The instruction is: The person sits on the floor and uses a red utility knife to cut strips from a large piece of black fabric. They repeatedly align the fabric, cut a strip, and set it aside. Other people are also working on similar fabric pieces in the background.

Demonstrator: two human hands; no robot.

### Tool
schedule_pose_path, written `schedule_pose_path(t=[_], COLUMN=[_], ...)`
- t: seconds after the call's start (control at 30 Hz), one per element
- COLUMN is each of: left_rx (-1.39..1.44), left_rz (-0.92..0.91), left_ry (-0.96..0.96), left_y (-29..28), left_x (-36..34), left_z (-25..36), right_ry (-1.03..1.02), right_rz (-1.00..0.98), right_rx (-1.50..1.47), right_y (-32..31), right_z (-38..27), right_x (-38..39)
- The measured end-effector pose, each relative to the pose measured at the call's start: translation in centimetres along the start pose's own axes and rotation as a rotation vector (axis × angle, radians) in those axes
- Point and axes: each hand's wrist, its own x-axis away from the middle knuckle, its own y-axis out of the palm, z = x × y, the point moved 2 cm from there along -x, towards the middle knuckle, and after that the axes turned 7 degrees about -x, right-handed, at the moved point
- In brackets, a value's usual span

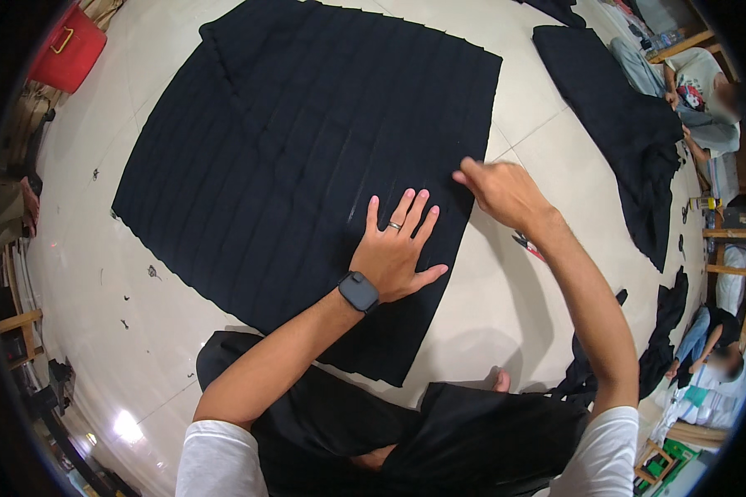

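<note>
Black cloth [307,124] spread on tiles [518,108], one hand flat on it, one curled at its edge

Left hand [395,257] released, fingers splayed on the cloth, which runs well past their tips; right hand [504,192] curled at the cloth's right edge, can't tell from here if it pinches anything. For good pressing, I'd judge: palm broad and light, ridges kept straight under the left fingers, edge steadied without dragging. Count: one spread cloth, layers uncountable; one dark bundle [605,108] well right of the right fingers; one red tool [535,248] near the right wrist; one red bin [79,58] far up-left of the left fingertips; two seated people [700,99] well beyond the right fingers
</note>
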Motion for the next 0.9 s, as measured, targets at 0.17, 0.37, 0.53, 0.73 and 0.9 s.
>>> schedule_pose_path(t=[0.17, 0.37, 0.53, 0.73, 0.9], left_rx=[0.067, 0.152, 0.188, 0.165, 0.182], left_rz=[0.052, 0.056, 0.008, 0.072, 0.04], left_ry=[-0.007, -0.028, -0.037, -0.005, -0.019], left_y=[-0.9, -2.3, -1.3, 2.5, 4.2], left_x=[-0.3, 0.3, 0.6, 1.2, 1.2], left_z=[0.1, -1.3, -0.1, 0.3, 0.3], right_ry=[0.122, 0.165, 0.102, 0.273, 0.511], right_rz=[-0.461, -0.028, 0.199, -0.031, 0.114], right_rx=[-0.113, -0.961, -0.151, -0.458, -0.694], right_y=[-0.6, 4.5, 5.8, 8.5, 10.3], right_z=[0.8, -1.4, -0.8, 4.0, 10.3], right_x=[2.5, 1.4, 2.9, 3.3, 0.9])
